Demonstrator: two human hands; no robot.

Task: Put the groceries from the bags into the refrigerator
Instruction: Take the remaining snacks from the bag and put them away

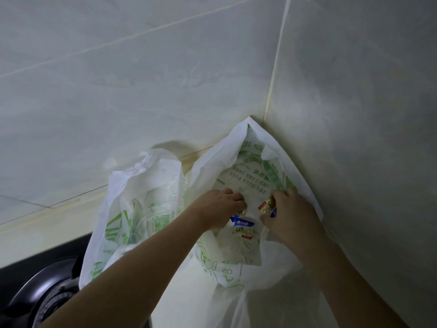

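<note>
Two white plastic bags with green print, side by side in counter corner: left bag (pixel 132 209) slumped open, right bag (pixel 236 166) mouth spread wide. Small gold-foil packets inside right bag: one (pixel 243 229) loose near bottom, another (pixel 268 205) higher up.

Both bare forearms reach forward and inward, the left from the lower left, the right from the lower right. The left hand (pixel 218 209) is palm down with fingers curled under, its grip closed on a small packet. The right hand (pixel 289 215) curls fingers and thumb round another small packet.
</note>
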